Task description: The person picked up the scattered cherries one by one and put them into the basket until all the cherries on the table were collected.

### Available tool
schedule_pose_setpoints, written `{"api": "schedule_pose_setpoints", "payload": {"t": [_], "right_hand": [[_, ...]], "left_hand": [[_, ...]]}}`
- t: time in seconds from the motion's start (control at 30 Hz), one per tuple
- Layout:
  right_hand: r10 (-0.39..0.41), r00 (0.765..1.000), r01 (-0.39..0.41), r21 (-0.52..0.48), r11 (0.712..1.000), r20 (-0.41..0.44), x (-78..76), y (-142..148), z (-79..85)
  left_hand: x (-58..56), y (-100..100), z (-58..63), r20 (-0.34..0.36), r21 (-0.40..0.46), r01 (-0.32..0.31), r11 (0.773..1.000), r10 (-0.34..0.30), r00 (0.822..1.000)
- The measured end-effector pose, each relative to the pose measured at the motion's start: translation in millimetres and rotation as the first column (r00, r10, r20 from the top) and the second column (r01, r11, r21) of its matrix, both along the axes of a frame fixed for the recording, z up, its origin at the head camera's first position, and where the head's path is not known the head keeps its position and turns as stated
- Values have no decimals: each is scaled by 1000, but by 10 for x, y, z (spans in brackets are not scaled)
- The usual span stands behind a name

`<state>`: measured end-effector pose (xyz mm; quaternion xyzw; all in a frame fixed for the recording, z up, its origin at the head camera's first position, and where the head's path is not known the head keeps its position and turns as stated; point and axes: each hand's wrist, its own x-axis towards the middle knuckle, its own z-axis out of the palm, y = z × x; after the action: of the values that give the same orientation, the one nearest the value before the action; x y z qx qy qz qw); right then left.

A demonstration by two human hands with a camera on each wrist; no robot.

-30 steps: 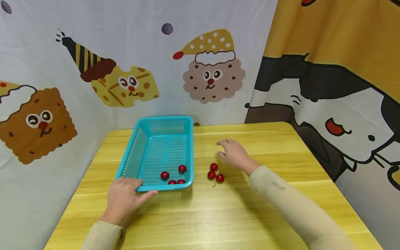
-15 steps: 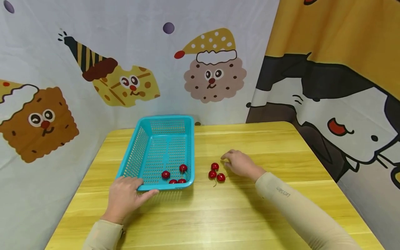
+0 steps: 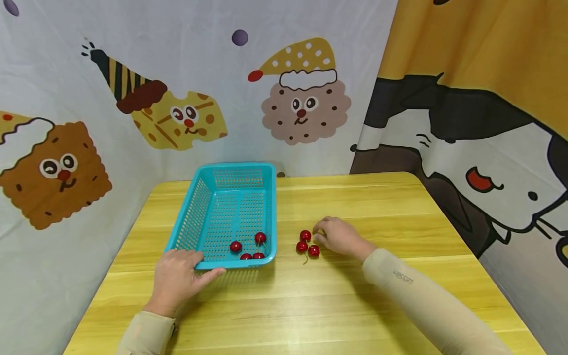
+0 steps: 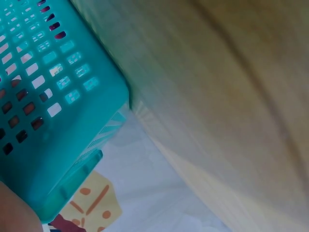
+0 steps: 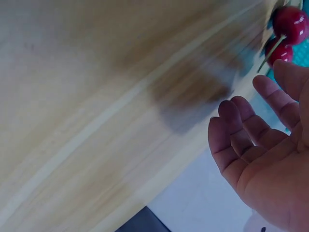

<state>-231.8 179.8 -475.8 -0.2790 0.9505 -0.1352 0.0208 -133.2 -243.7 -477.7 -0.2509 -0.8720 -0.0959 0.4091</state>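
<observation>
Three red cherries [image 3: 302, 246] lie on the tabletop [image 3: 275, 315] just beside a loosely parted right grip [image 3: 340, 236]; the left grip [image 3: 178, 276] clasps a turquoise basket [image 3: 241, 264] holding four more cherries [image 3: 235, 247].

a long, smooth, pale beige fabric right sleeve [image 3: 428, 298] fits closely down to the wrist, with small dark lettering [image 3: 403, 276] printed across its forearm. a matching pale beige fabric left sleeve [image 3: 147, 333] ends likewise. the left hand [image 3: 181, 278] and right hand [image 3: 340, 238] are bare.
</observation>
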Motion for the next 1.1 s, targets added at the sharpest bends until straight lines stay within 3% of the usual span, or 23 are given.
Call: {"api": "schedule_pose_setpoints", "payload": {"t": [0.23,0.67,1.1], "right_hand": [[20,999,-19,27,999,-41,141,41,-18],[-11,998,11,-8,1000,-55,266,145,-90],[7,999,-4,-89,996,37,419,9,-50]], "left_hand": [[-2,6,4,9,2,4,1000,-4,1000],[-1,-2,-12,5,8,10,1000,-10,1000],[-7,1,-7,11,-3,-2,1000,2,1000]]}}
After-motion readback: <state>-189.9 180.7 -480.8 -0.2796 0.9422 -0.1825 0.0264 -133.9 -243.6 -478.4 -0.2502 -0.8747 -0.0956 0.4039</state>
